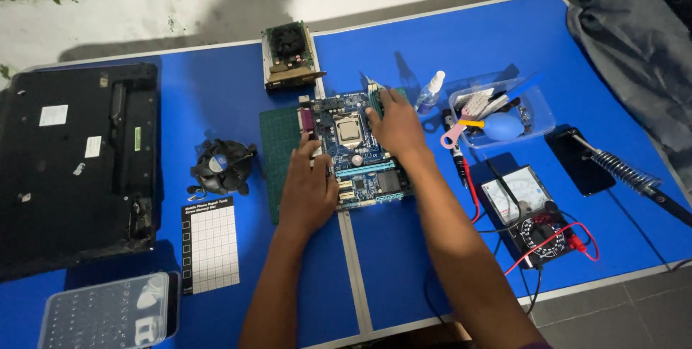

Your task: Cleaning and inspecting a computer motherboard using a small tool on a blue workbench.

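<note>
Hands rest on motherboard: left hand flat, grip open; right hand pinching memory stick.

A blue motherboard lies flat on a green mat near the middle of the blue table, closer to the far edge. Its silver processor sits exposed at the centre. A green memory stick stands upright along the board's far right side.
</note>
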